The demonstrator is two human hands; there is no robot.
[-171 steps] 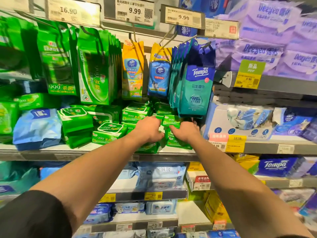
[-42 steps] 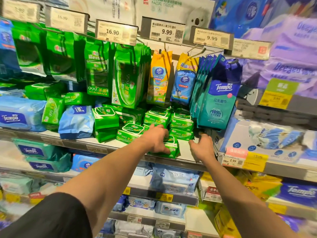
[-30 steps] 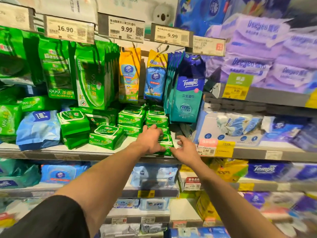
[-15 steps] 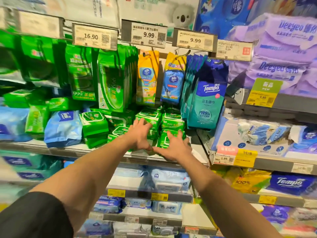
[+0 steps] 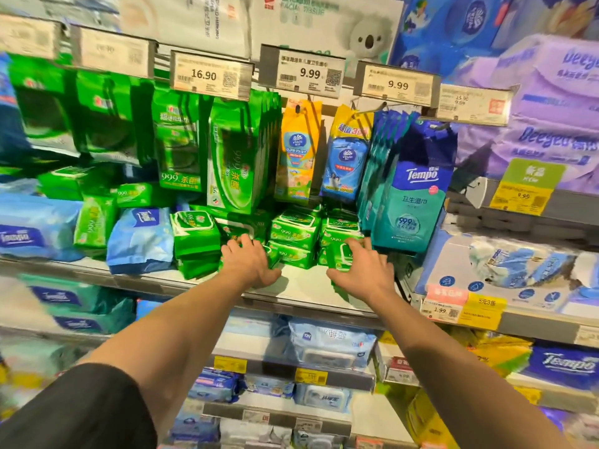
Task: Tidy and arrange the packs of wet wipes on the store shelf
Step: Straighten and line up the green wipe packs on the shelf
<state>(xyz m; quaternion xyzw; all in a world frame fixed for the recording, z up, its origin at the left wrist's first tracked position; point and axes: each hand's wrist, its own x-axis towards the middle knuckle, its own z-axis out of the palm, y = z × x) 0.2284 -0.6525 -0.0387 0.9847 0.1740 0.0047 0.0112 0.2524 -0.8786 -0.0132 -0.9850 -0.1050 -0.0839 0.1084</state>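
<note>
We had the left hand (image 5: 249, 265) and right hand (image 5: 363, 270) spread flat against small green packs (image 5: 295, 233) below the hanging Tempo pack (image 5: 410, 205); uneven pushing could topple the stacks.

We recorded a supermarket aisle under bright, even light. Tiered grey metal shelving (image 5: 311, 306) filled the view, with lower tiers (image 5: 285, 364) stepping down beneath it. A row of price tags (image 5: 309, 72) ran along an upper rail; those legible read 16.90, 9.99 and 9.99. To the right, purple tissue bundles (image 5: 547, 124) sat on a higher shelf above a green and yellow promotional label (image 5: 526, 186). Behind the tags we noted a white facial-tissue carton with a koala figure (image 5: 366, 37). Yellow labels (image 5: 479, 314) marked the right shelf edge. The left margin was motion-blurred.
</note>
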